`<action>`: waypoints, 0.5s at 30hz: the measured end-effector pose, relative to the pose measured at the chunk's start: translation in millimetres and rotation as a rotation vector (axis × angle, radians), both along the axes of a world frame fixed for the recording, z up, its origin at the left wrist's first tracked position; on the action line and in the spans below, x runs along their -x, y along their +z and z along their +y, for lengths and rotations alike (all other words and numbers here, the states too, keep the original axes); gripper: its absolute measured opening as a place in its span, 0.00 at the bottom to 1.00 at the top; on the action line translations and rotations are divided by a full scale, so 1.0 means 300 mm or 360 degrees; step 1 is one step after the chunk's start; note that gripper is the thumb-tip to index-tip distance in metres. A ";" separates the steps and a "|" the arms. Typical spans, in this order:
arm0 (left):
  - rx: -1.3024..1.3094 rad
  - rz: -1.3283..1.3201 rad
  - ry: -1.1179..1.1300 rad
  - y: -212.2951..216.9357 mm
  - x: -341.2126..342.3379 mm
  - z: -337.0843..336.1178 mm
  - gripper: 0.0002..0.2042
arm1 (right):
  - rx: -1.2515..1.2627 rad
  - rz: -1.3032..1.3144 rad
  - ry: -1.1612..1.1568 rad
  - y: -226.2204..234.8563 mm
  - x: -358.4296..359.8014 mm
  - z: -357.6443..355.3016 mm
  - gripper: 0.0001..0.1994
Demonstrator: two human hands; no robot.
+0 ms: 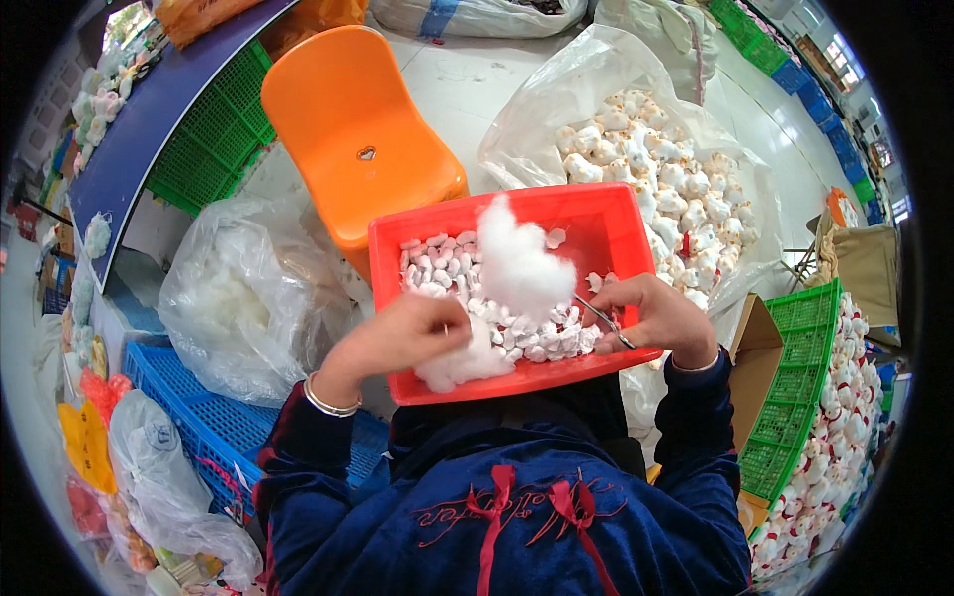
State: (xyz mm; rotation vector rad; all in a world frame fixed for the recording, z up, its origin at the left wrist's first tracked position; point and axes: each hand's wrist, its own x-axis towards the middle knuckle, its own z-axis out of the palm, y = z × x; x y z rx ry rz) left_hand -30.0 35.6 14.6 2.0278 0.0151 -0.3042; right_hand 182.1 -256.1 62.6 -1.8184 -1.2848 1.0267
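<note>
A red plastic tub (621, 219) sits at my lap, holding many small white stuffed-looking pieces (434, 266). My right hand (651, 310) is closed round slim metal forceps (601, 316) with finger loops; their tip meets a big tuft of white stuffing (522, 263) over the tub. At the tub's left side, my left hand (407, 333) has its fingers pinched together. What they hold is mostly hidden; a small white bit shows at the fingertips. Just beside that hand, a second clump of stuffing (465, 366) lies on the tub's near left corner.
Beyond the tub stand an orange chair (358, 129) and a clear bag of white pieces (686, 189). A plastic bag of stuffing (248, 288) rests left, above a blue crate (184, 397). To the right are a cardboard box (757, 368) and a green crate (795, 387).
</note>
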 end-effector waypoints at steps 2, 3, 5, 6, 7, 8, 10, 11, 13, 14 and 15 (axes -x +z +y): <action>0.0560 -0.0333 0.0689 -0.015 -0.012 0.018 0.08 | -0.0066 0.0106 0.0068 -0.004 0.006 -0.003 0.18; 0.0931 -0.0483 0.0872 -0.021 -0.031 0.010 0.07 | -0.0093 0.0162 0.0075 -0.021 0.016 -0.007 0.18; 0.1681 -0.0790 0.1238 0.015 -0.100 -0.066 0.06 | -0.0140 0.0227 0.0084 -0.030 0.047 0.018 0.18; 0.1739 -0.0748 0.1168 0.031 -0.120 -0.108 0.07 | -0.0053 0.0180 0.0098 -0.036 0.059 0.035 0.18; 0.1806 -0.0703 0.1095 0.046 -0.139 -0.151 0.08 | 0.0041 0.0130 0.0107 -0.043 0.068 0.051 0.19; 0.1870 -0.0655 0.1019 0.055 -0.151 -0.178 0.09 | 0.0134 0.0081 0.0113 -0.048 0.079 0.065 0.19; 0.1904 -0.0615 0.0995 0.031 -0.161 -0.201 0.08 | 0.0191 -0.0006 0.0029 -0.058 0.099 0.070 0.19; 0.1920 -0.0594 0.0984 0.020 -0.164 -0.204 0.08 | 0.0167 -0.0053 0.0010 -0.070 0.106 0.061 0.20; 0.1974 -0.0631 0.1083 0.014 -0.170 -0.177 0.08 | 0.0092 -0.0244 -0.0076 -0.077 0.108 0.029 0.21; 0.2001 -0.0648 0.1135 0.012 -0.169 -0.161 0.09 | 0.0040 -0.0388 -0.0142 -0.072 0.097 -0.006 0.22; 0.1999 -0.0639 0.1161 0.005 -0.165 -0.151 0.09 | -0.0012 -0.0532 -0.0209 -0.061 0.093 -0.025 0.23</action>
